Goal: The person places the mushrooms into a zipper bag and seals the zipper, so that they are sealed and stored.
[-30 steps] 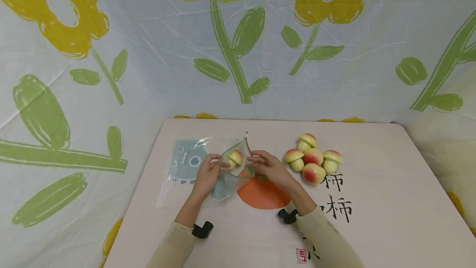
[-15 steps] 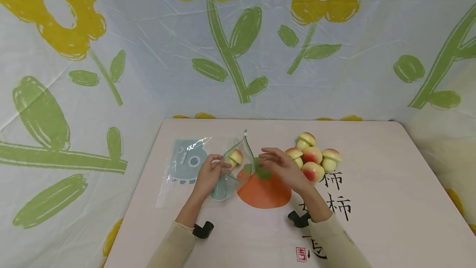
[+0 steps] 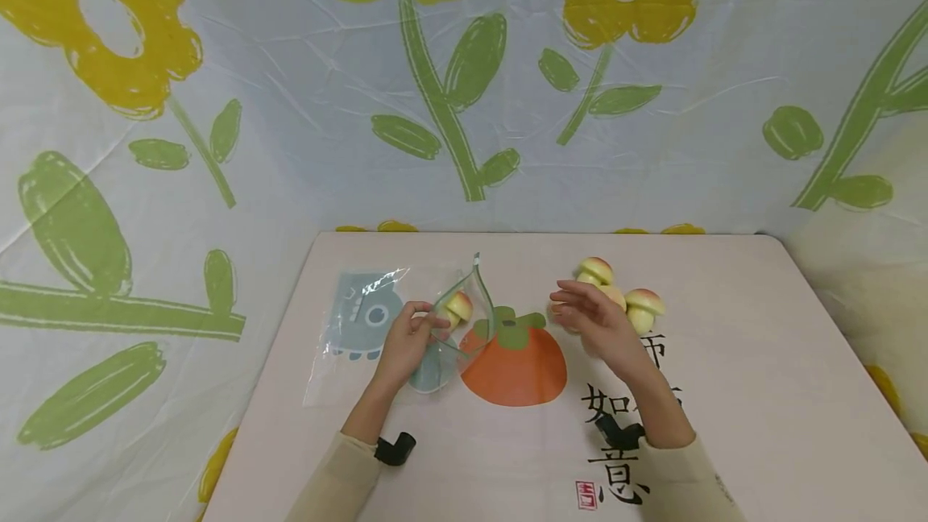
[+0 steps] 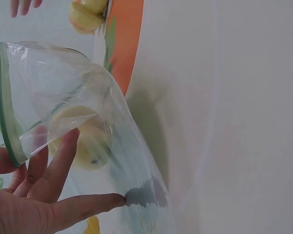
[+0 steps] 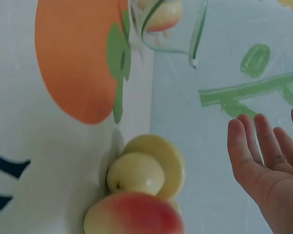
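My left hand [image 3: 419, 321] pinches the green zip rim of a clear plastic bag [image 3: 474, 290] and holds its mouth up off the table. One peach-coloured toy mushroom [image 3: 458, 307] sits inside. The left wrist view shows my left hand [image 4: 39, 190] with the fingers behind the bag [image 4: 58, 83] and the mushroom [image 4: 85, 141] in it. My right hand [image 3: 580, 308] hovers open just over a pile of toy mushrooms [image 3: 642, 306], holding nothing. In the right wrist view my right hand [image 5: 263, 151] is spread beside the mushrooms [image 5: 141, 175].
The pink table [image 3: 754, 393] bears an orange persimmon print [image 3: 515, 365] and black characters. A second clear bag with a grey-blue print [image 3: 358, 316] lies flat at the left. A flowered cloth [image 3: 449, 87] hangs behind the table.
My right hand has left the bag's mouth and moved right, to above the mushroom pile. The left hand and the bag have stayed put.
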Motion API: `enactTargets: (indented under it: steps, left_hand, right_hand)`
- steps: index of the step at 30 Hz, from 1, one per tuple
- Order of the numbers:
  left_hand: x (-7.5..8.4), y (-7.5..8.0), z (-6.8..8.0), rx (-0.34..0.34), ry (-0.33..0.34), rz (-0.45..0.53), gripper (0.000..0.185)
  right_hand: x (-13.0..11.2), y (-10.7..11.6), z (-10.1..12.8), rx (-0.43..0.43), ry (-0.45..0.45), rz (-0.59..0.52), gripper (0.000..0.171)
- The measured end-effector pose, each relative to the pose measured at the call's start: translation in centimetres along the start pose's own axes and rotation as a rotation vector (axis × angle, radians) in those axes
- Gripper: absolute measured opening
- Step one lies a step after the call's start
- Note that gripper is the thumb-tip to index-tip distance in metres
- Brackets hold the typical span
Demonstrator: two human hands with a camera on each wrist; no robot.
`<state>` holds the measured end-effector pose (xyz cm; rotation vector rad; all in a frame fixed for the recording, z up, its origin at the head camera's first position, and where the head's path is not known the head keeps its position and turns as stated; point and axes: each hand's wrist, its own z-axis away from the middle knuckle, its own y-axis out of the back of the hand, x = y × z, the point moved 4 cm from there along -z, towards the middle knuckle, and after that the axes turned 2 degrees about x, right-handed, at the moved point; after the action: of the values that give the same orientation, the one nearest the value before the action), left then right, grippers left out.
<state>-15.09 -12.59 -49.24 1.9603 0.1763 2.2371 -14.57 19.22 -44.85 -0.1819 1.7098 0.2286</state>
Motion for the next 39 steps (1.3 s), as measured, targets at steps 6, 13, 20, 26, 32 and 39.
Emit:
enactTargets:
  steps: [6, 13, 20, 26, 32, 39]
  left_hand:
    - [-0.6, 0.0, -0.1, 0.023, -0.005, -0.016, 0.023]
    - [-0.7, 0.1, -0.2, 0.030, 0.014, -0.024, 0.023]
    - [-0.1, 0.0, 0.0, 0.014, 0.018, -0.001, 0.025]
    - [2.9, 0.0, 1.3, 0.000, 0.020, -0.009, 0.023]
    - [4.1, 0.1, 2.0, -0.002, 0.002, -0.018, 0.022]
    - [3.7, 0.2, 1.8, -0.010, -0.009, -0.004, 0.023]
  right_hand:
    - [-0.1, 2.0, 0.6, 0.050, 0.053, 0.011, 0.044]
    - [-0.3, 3.8, 1.6, 0.077, 0.046, 0.037, 0.043]
    - [-0.5, 5.7, 2.5, 0.125, 0.042, 0.173, 0.043]
    - [-0.6, 7.6, 2.8, 0.206, 0.040, 0.255, 0.044]
    - [-0.8, 9.4, 2.7, 0.271, 0.068, 0.258, 0.042]
    - [-0.8, 11.2, 2.4, 0.366, 0.070, 0.344, 0.040]
